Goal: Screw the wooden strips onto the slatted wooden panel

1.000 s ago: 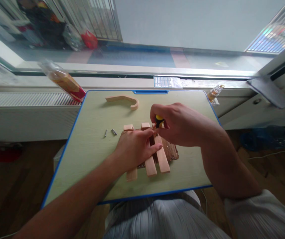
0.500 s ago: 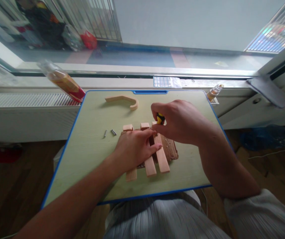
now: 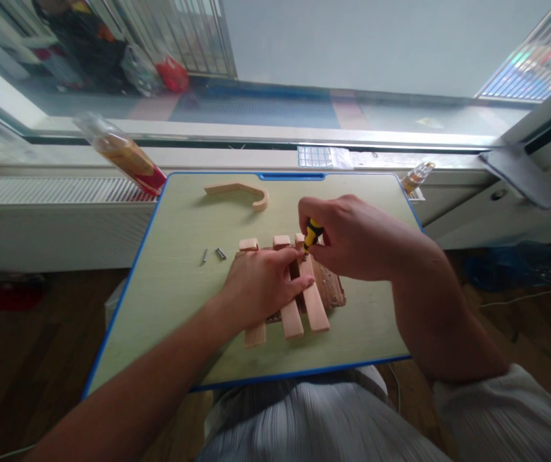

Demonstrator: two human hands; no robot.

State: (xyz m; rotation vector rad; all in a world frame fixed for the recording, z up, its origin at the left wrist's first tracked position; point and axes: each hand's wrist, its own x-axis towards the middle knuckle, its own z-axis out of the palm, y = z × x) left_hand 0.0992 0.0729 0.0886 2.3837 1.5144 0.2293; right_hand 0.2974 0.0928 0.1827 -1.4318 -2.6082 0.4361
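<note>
A yellow-and-black screwdriver (image 3: 313,234) is wrapped in the fingers of my right hand (image 3: 352,234), which are closed. It tilts down toward the upper part of the right-hand wooden slat (image 3: 316,305); its tip is too small to make out. My left hand (image 3: 261,282) presses across the slats, thumb and forefinger closed against the right-hand one near the screwdriver. A middle slat (image 3: 291,321) and a left slat (image 3: 255,335) run partly under that hand. Beneath them lies a brown board (image 3: 331,285) dotted with small holes or marks.
Several metal screws (image 3: 220,253) lie left of the slats on the blue-edged table (image 3: 169,308). A hook-shaped wooden piece (image 3: 237,188) rests near the far edge. Bottles stand beyond both far corners, one large (image 3: 128,157), one small (image 3: 416,178). A window and sill lie beyond.
My right hand has shifted slightly right and turned, so more of the screwdriver handle shows. My left hand stays on the slats. The whole view has moved a little.
</note>
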